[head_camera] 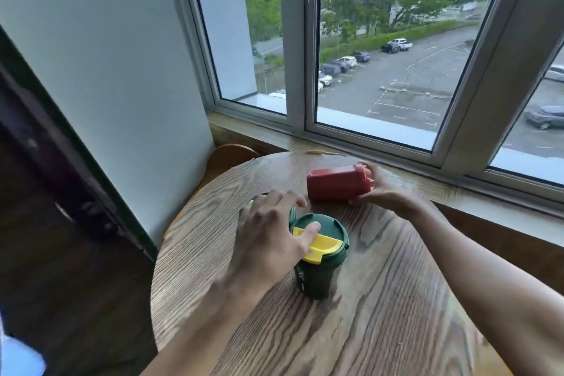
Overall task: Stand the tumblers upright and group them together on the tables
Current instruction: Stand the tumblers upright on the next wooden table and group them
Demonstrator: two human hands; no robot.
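Observation:
A dark green tumbler [320, 272] with a green and yellow lid stands upright on the round wooden table [381, 299]. My left hand [268, 241] hovers over its left side with fingers spread, the thumb lying on the yellow lid strip. Under that hand a second green tumbler [292, 214] is mostly hidden. Farther back a red tumbler [335, 185] lies on its side, lid end to the right. My right hand [378, 189] grips it around the lid end.
The table stands against a wooden window sill [396, 174] below a large window [381, 55]. A wooden chair back [229, 156] shows behind the table's left edge. A white wall rises at left, dark wood panelling at far left.

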